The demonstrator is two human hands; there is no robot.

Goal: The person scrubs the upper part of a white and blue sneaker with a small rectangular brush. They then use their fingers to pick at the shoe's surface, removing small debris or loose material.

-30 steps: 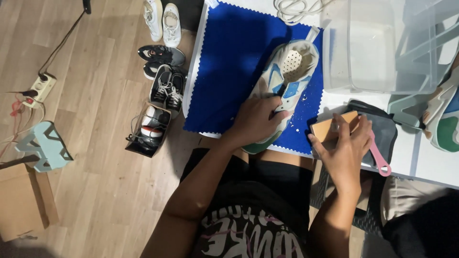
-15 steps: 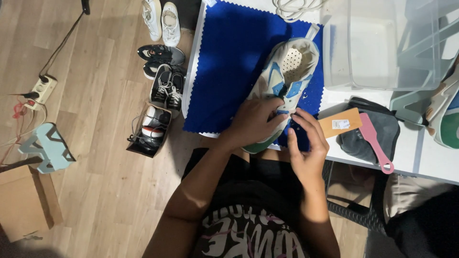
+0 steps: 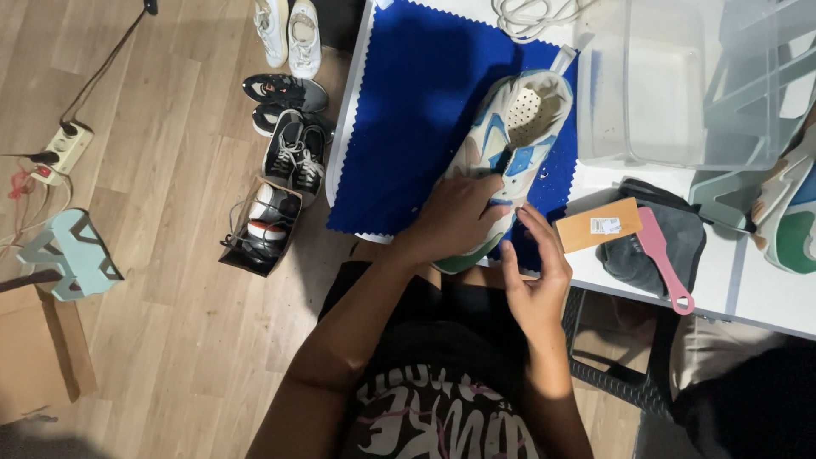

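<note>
- Sneaker (image 3: 510, 144): white with blue panels, lying on the blue cloth (image 3: 416, 110); long axis diagonal, open collar toward the upper right of the view, toe end toward the person at the bench's near edge.
- Left hand (image 3: 455, 217): palm down on the forward part of the sneaker, fingers spread and curled over its upper; grip closed onto the shoe, pressing it to the cloth. Forearm rises from the lower left.
- Right hand (image 3: 535, 280): just beside the toe end, fingers half open and pointing up toward the shoe; whether they touch it cannot be told, and nothing is held.
- Bench (image 3: 765, 297): white top, cloth with pinked edges; clear plastic tub (image 3: 671, 85), tan block (image 3: 599, 225), pink-handled tool (image 3: 663, 255) on a dark grey cloth (image 3: 637, 255), white cord (image 3: 531, 13).
- Floor (image 3: 170, 340): light wood boards; several pairs of shoes (image 3: 289, 144) beside the bench, a power strip (image 3: 64, 149), a pale blue stool (image 3: 68, 255).
</note>
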